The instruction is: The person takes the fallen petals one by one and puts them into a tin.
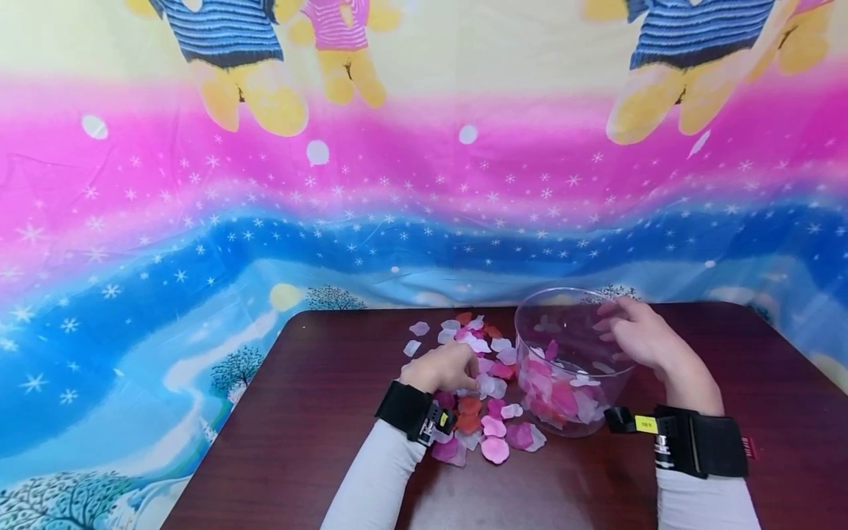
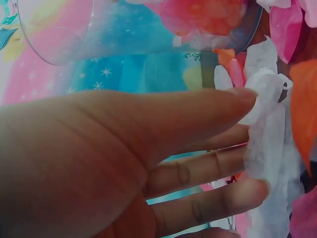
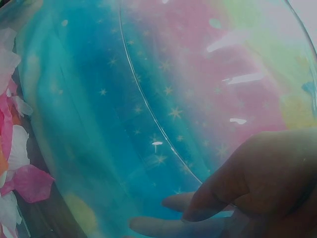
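A round clear plastic tub [image 1: 573, 361] stands on the table with pink, red and white petals [image 1: 563, 397] inside. To its left lies a loose spread of pink, white, purple and red artificial petals [image 1: 495, 449]. My left hand [image 1: 445, 366] is low over this spread; in the left wrist view its thumb and fairly straight fingers reach white petals [image 2: 270, 148], with a gap between thumb and fingers. At the tub's right rim my right hand [image 1: 639, 335] holds the wall, thumb [image 3: 213, 198] on one side and fingers [image 3: 163, 225] showing palely through the plastic.
The dark reddish-brown table [image 1: 318, 412] has its back edge against a printed cloth backdrop [image 1: 424, 221]. Both wrists carry black straps [image 1: 405, 408] with small camera mounts. Scattered petals reach toward the table's back edge.
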Demonstrator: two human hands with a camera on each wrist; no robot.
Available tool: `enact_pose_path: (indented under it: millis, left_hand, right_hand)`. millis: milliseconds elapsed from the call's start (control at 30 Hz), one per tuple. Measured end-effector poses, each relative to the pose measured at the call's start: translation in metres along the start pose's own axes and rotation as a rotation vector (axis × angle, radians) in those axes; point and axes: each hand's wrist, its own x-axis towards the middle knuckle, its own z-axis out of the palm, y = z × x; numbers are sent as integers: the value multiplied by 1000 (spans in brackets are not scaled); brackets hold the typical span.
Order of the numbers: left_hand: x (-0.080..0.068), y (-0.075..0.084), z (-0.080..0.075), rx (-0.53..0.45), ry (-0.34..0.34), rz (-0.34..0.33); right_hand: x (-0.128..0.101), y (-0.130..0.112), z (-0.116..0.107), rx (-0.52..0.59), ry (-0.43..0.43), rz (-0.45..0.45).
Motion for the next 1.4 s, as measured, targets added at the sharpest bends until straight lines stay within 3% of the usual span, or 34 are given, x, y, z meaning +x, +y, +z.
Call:
enact_pose_path:
  millis: [367, 733, 967, 1167, 1400]
  left_hand:
    - [1, 0, -3, 15, 21, 73]
    - [-4, -6, -13, -106, 73, 137]
    - [-10, -11, -26, -117, 131, 160]
    - [-18, -16, -37, -198, 241, 185]
    - [-28, -9, -50, -289, 477, 245]
  right_hand:
    - [0, 0, 0, 3, 4, -6]
    - [0, 0, 0, 7, -8, 2]
    - [0, 0, 0, 10, -9, 2]
    - [0, 0, 1, 7, -3, -1]
    - [-1, -1, 2, 4, 0, 1]
